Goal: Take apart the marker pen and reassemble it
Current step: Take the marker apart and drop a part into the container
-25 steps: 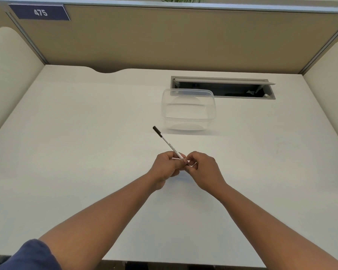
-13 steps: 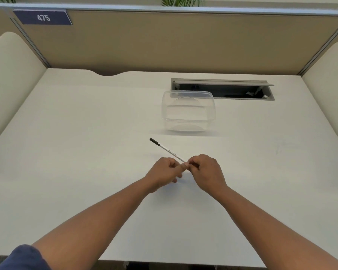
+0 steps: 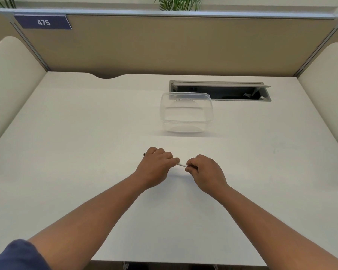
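Gripping marker pen (image 3: 181, 164) in both closed fists, left hand (image 3: 156, 166), right hand (image 3: 205, 171)

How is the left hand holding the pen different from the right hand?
The left hand wraps its whole fist around the marker pen, hiding most of it, while the right hand only pinches the end with its fingertips. A dark tip sticks out past the left hand; nothing shows past the right hand. The left hand sits a bit farther away on the desk. Both hands grip the same pen, knuckles up.
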The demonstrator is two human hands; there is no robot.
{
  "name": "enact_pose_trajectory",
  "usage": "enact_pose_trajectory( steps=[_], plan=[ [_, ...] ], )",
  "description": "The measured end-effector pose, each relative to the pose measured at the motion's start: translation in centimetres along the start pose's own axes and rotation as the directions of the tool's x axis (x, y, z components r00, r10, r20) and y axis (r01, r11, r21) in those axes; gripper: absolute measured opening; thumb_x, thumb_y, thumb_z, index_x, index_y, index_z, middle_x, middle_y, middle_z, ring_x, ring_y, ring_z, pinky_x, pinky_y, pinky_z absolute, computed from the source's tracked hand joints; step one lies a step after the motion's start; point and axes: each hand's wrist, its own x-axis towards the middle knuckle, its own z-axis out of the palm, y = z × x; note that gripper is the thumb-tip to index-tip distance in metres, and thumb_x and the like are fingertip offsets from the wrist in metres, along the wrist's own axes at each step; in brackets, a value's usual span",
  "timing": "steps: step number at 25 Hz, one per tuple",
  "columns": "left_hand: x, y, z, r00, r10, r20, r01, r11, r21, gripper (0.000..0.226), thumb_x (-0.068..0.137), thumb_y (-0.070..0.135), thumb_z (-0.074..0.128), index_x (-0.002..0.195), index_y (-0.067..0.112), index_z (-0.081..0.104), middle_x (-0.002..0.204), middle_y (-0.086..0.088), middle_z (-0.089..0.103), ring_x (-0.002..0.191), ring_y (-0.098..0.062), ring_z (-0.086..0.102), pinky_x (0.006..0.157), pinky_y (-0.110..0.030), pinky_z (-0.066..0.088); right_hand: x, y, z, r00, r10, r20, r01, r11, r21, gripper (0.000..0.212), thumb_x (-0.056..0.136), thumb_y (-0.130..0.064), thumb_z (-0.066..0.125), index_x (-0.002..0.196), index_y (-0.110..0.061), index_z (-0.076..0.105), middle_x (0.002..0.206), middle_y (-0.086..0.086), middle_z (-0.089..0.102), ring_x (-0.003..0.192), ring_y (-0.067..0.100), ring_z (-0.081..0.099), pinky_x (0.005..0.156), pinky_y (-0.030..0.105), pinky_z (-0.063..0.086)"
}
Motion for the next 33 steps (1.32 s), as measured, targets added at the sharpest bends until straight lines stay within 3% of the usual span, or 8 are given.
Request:
enact_pose_trajectory(
  steps=[3,7,14,23,27,33],
  plan=[
    [-0.2,-0.2,0.1,1.0,-0.028,-0.006,0.028,0.999,-0.016,0.037,0.09,0.004,0.061,0.119,0.025,0.07,0.095,0.003,0.069,0.084,-0.029,0.06,0.081,-0.043,0.045,0.0,0.3,-0.2,1.0,-0.019,0.014,0.02,0.998,-0.057,0.017,0.098,-0.03,0.059,0.107,-0.026,0.073,0.09,-0.002,0.064,0.089,0.023,0.058,0.071,0.038,0.05],
    [-0.5,-0.8,0.4,0.997,-0.079,-0.02,0.077,0.995,-0.064,0.036,0.087,0.001,0.065,0.116,0.023,0.071,0.092,0.002,0.067,0.08,-0.029,0.059,0.074,-0.042,0.046,0.3,1.2,-0.8,0.999,0.006,0.034,-0.001,0.989,-0.145,0.018,0.099,-0.028,0.055,0.1,-0.027,0.073,0.088,-0.002,0.065,0.089,0.025,0.057,0.067,0.035,0.045],
    [-0.4,-1.2,0.6,0.99,-0.136,0.031,0.138,0.986,-0.089,0.029,0.096,0.011,0.056,0.119,0.024,0.067,0.095,0.004,0.065,0.079,-0.026,0.055,0.068,-0.036,0.039,1.8,1.5,-1.9,0.998,0.062,0.001,-0.062,0.992,-0.11,0.019,0.1,-0.027,0.055,0.104,-0.026,0.073,0.098,-0.001,0.062,0.094,0.025,0.055,0.074,0.037,0.05],
    [1.6,-1.9,1.6,0.981,-0.113,0.159,0.131,0.986,-0.104,0.037,0.097,0.013,0.045,0.128,0.026,0.061,0.113,0.002,0.057,0.092,-0.027,0.051,0.072,-0.035,0.028,8.5,-0.1,-5.1,0.999,-0.046,-0.024,0.039,0.969,-0.243,0.022,0.1,-0.026,0.053,0.093,-0.02,0.073,0.092,0.002,0.063,0.089,0.03,0.055,0.067,0.037,0.048],
    [3.4,-3.0,2.3,0.984,-0.095,0.149,0.115,0.985,-0.132,0.043,0.096,0.009,0.046,0.134,0.025,0.058,0.118,0.001,0.056,0.095,-0.027,0.051,0.075,-0.035,0.026,13.5,-0.8,-6.9,0.995,-0.087,-0.044,0.069,0.948,-0.309,0.025,0.099,-0.021,0.051,0.097,-0.02,0.076,0.093,0.005,0.066,0.088,0.031,0.056,0.071,0.042,0.053],
    [6.0,-4.6,3.5,0.992,-0.066,0.11,0.088,0.973,-0.212,0.042,0.095,0.007,0.048,0.132,0.026,0.059,0.115,0.004,0.06,0.096,-0.025,0.054,0.076,-0.034,0.034,20.8,-0.3,-6.8,0.999,-0.047,0.013,0.049,0.929,-0.366,0.023,0.093,-0.017,0.055,0.094,-0.025,0.077,0.091,0.001,0.071,0.085,0.029,0.06,0.065,0.035,0.051]
  ],
)
